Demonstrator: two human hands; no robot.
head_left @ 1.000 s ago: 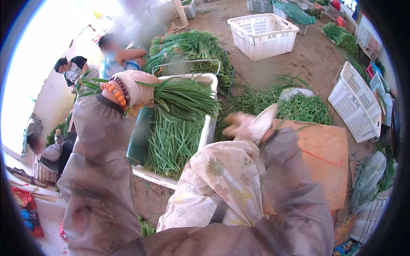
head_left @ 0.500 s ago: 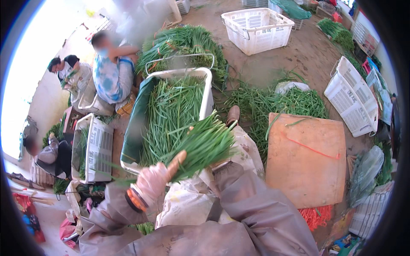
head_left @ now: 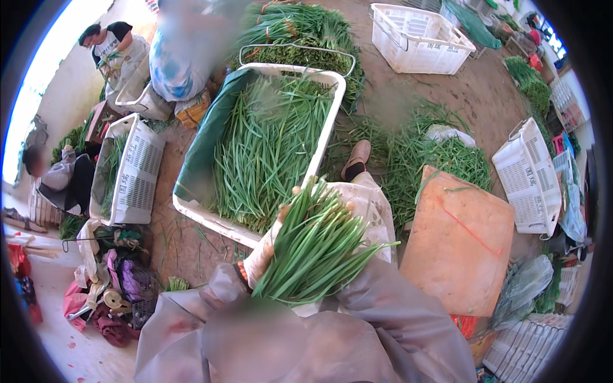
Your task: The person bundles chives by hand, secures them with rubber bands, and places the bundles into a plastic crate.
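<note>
A loose bunch of garlic chives (head_left: pixel 313 246) is held over my lap, its cut ends toward the crate and its leaves fanning to the lower right. My left hand (head_left: pixel 262 255), in a pale glove with an orange band at the wrist, is closed around the bunch's left side. Behind the leaves my right hand (head_left: pixel 350 205) is mostly hidden; only what looks like a fingertip shows at the bunch's right edge, pressed against the stalks. Just beyond them stands a white crate (head_left: pixel 332 127), lined with green cloth and filled with loose chives.
Tied chive bundles (head_left: pixel 300 32) are stacked behind the crate. To the right lie a loose chive heap (head_left: pixel 440 150) and a tan board (head_left: pixel 460 242) with a red tie on it. White crates (head_left: pixel 421 41) stand around. Several people sit or bend at the left, one in a blue-patterned garment (head_left: pixel 179 64).
The bunch has swung from slanting up-right to more upright, its leaves now spreading lower right. My left hand has turned with it. The whole view has shifted.
</note>
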